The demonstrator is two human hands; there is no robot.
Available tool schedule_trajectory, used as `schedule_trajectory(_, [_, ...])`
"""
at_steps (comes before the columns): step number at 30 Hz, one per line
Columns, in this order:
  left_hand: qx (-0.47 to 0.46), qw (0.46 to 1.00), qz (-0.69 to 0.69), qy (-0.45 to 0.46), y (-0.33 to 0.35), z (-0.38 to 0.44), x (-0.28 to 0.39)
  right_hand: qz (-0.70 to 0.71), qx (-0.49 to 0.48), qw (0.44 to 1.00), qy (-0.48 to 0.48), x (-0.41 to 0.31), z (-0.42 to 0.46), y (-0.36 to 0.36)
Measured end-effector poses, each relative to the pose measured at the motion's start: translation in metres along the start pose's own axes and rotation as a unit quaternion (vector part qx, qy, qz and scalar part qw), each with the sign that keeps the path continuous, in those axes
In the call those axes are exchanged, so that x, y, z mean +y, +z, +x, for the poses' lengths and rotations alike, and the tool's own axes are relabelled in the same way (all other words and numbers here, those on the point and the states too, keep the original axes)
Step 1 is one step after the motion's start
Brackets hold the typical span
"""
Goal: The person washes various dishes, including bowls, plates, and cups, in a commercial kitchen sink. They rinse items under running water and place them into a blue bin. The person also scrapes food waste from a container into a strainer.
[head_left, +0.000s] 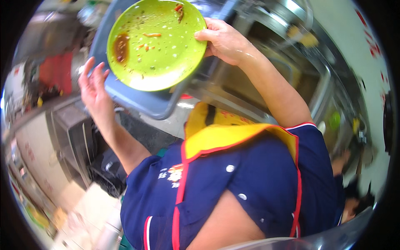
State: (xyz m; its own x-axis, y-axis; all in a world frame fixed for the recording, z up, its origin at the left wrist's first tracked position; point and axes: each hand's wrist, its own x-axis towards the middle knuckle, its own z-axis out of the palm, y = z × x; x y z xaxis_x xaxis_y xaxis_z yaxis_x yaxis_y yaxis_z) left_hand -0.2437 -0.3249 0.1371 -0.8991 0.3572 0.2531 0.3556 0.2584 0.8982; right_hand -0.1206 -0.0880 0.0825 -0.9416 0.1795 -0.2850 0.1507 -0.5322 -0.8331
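A round lime-green plate is tilted towards me, soiled with a brown sauce puddle, orange shreds and small food bits. My right hand grips its right rim, thumb on the upper face and the other fingers mostly hidden behind it. My left hand is raised just left of the plate, fingers apart, holding nothing. Beneath the plate is a blue-grey plastic tub, its inside largely covered by the plate.
To the right lies a stainless-steel sink with murky brownish water, and a faucet spout beside it. A red object sits on the left. Another person's arm shows at the far right. A black bag is at lower left.
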Motion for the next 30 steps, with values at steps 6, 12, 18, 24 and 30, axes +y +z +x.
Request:
schedule_trajectory(6, [-0.158, 0.982, -0.080, 0.059, 0.098, -0.047, 0.049, 0.050, 0.211, 0.976, -0.028, 0.018, -0.142, -0.126])
schedule_trajectory(12, [-0.403, 0.908, -0.109, -0.031, 0.199, -0.087, 0.027, 0.059, 0.405, 0.912, 0.033, 0.076, -0.220, -0.215])
schedule_trajectory(18, [-0.513, 0.858, -0.004, 0.008, 0.248, -0.113, -0.003, 0.135, 0.429, 0.893, -0.014, 0.132, -0.227, -0.266])
schedule_trajectory(24, [-0.457, 0.889, 0.005, -0.033, 0.251, -0.122, -0.015, 0.339, 0.304, 0.890, 0.005, 0.183, -0.185, -0.276])
schedule_trajectory(30, [-0.429, 0.901, 0.033, -0.062, 0.241, -0.116, -0.040, 0.255, 0.318, 0.912, -0.042, 0.181, -0.161, -0.266])
